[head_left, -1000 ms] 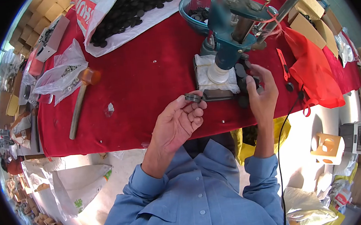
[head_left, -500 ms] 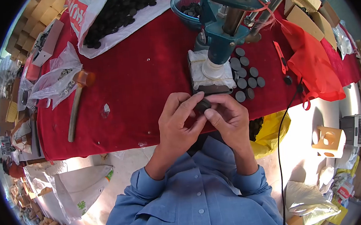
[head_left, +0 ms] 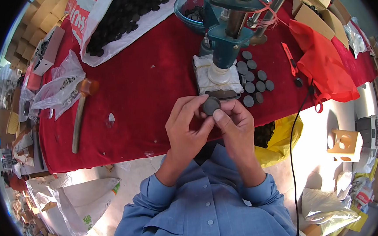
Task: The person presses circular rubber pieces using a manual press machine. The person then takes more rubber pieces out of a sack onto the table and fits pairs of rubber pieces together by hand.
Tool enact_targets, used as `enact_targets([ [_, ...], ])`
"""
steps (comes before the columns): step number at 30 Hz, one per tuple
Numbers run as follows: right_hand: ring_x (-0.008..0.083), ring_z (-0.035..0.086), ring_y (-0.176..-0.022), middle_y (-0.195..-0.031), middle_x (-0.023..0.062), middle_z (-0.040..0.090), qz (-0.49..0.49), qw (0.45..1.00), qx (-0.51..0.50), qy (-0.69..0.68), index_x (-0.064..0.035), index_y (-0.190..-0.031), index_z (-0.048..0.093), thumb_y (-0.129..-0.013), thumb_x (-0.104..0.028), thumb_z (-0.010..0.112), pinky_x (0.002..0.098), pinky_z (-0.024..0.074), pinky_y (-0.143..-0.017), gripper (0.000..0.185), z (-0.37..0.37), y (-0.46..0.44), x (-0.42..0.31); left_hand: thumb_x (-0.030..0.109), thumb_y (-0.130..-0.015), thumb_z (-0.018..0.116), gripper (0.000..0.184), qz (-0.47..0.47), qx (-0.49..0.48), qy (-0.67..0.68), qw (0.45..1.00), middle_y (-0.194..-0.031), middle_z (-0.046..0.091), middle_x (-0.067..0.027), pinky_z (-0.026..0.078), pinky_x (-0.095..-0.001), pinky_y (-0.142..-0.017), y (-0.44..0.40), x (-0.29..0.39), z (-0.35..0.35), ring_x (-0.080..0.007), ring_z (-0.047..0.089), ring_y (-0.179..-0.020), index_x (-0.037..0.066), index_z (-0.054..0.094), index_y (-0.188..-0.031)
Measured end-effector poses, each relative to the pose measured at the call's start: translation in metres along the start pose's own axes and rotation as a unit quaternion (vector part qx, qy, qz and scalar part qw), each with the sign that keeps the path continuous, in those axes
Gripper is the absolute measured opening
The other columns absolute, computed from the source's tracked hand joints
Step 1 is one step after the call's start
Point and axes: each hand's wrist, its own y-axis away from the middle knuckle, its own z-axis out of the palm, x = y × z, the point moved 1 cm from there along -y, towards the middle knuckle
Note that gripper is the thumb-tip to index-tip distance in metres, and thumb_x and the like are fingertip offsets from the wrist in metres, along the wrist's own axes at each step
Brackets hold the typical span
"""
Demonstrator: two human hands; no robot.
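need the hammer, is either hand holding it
No, the left hand and right hand hold a black disc, while the hammer lies on red cloth.

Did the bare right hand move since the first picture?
Yes. The bare right hand was at the black round discs beside the green metal press; now it has moved left, in front of the press, beside the left hand.

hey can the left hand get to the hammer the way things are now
Probably yes: mostly open red cloth separates the left hand from the hammer, though that hand is on a black disc.
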Motion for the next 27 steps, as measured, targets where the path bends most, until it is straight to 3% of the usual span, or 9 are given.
enact_targets([
  [3,0.0126,0.068,-0.098,-0.110,0.0093,0.071,0.013,0.984,0.069,0.162,0.0020,-0.115,0.063,-0.101,-0.006,0.065,0.0273,0.0535,-0.089,0.016,-0.008,-0.005,-0.017,0.000,-0.075,0.084,0.040,-0.048,-0.027,-0.003,0.998,-0.097,0.067,-0.0115,0.056,-0.0286,-0.065,-0.013,-0.013,0.003,-0.0172,0.067,-0.074,-0.001,0.071,-0.112],
  [10,0.0214,0.070,-0.104,-0.115,0.0136,0.070,-0.237,0.939,0.165,0.188,0.0030,-0.127,0.059,-0.103,-0.014,0.061,0.0336,0.0559,-0.093,0.030,-0.010,-0.057,-0.115,0.009,-0.077,0.086,0.035,-0.101,-0.051,-0.034,0.993,-0.086,0.064,-0.0059,0.051,-0.0259,-0.061,-0.051,-0.050,0.032,-0.0098,0.063,-0.068,-0.001,0.073,-0.108],
  [14,0.0329,0.068,-0.112,-0.133,0.0237,0.064,-0.387,0.898,0.066,0.197,0.0036,-0.140,0.053,-0.105,-0.024,0.055,0.0431,0.0528,-0.099,0.044,0.015,-0.105,-0.180,0.008,-0.076,0.087,0.036,-0.080,-0.048,-0.039,0.995,-0.084,0.061,-0.0043,0.048,-0.0248,-0.058,-0.054,-0.057,0.039,-0.0085,0.058,-0.065,-0.002,0.073,-0.108],
  [18,0.0095,0.057,-0.076,-0.089,0.0090,0.064,-0.474,0.826,0.259,0.162,0.0022,-0.126,0.062,-0.106,-0.034,0.050,0.0217,0.0411,-0.063,0.043,0.137,-0.144,-0.198,0.008,-0.077,0.087,0.036,-0.080,-0.046,-0.022,0.996,-0.085,0.060,-0.0027,0.047,-0.0242,-0.058,-0.052,-0.063,0.040,-0.0070,0.056,-0.066,-0.001,0.072,-0.108],
  [21,0.0107,0.059,-0.076,-0.088,0.0083,0.064,-0.306,0.919,0.008,0.247,0.0058,-0.129,0.060,-0.106,-0.032,0.052,0.0214,0.0421,-0.065,0.045,0.103,-0.131,-0.237,0.007,-0.076,0.087,0.037,-0.089,-0.051,-0.008,0.995,-0.086,0.060,-0.0023,0.047,-0.0235,-0.059,-0.051,-0.065,0.039,-0.0064,0.056,-0.067,-0.001,0.072,-0.109],
  [23,0.0135,0.061,-0.081,-0.093,0.0095,0.065,-0.337,0.880,-0.120,0.314,0.0053,-0.129,0.059,-0.105,-0.031,0.052,0.0242,0.0439,-0.070,0.044,0.072,-0.139,-0.237,0.005,-0.076,0.087,0.037,-0.104,-0.054,0.005,0.993,-0.087,0.060,-0.0022,0.048,-0.0229,-0.059,-0.051,-0.065,0.040,-0.0061,0.057,-0.068,-0.001,0.071,-0.109],
  [25,0.0183,0.064,-0.088,-0.101,0.0119,0.066,-0.401,0.810,-0.183,0.388,0.0025,-0.130,0.058,-0.105,-0.030,0.053,0.0299,0.0463,-0.077,0.041,0.053,-0.140,-0.234,0.004,-0.076,0.087,0.037,-0.119,-0.055,0.022,0.991,-0.088,0.060,-0.0023,0.048,-0.0222,-0.060,-0.050,-0.067,0.041,-0.0058,0.057,-0.068,-0.001,0.071,-0.109],
  [26,0.0260,0.066,-0.091,-0.107,0.0159,0.067,-0.463,0.733,-0.052,0.496,0.0004,-0.126,0.060,-0.106,-0.030,0.052,0.0380,0.0486,-0.084,0.037,0.045,-0.121,-0.219,0.004,-0.076,0.087,0.038,-0.128,-0.054,0.030,0.990,-0.089,0.061,-0.0023,0.048,-0.0219,-0.060,-0.049,-0.068,0.040,-0.0057,0.057,-0.069,-0.001,0.071,-0.109],
  [27,0.0288,0.065,-0.088,-0.104,0.0160,0.065,-0.455,0.759,-0.038,0.463,-0.0024,-0.117,0.060,-0.106,-0.029,0.050,0.0417,0.0484,-0.085,0.031,0.038,-0.099,-0.209,0.004,-0.074,0.087,0.038,-0.127,-0.048,0.029,0.990,-0.087,0.061,-0.0033,0.049,-0.0235,-0.060,-0.049,-0.068,0.040,-0.0076,0.058,-0.068,-0.001,0.071,-0.108],
])
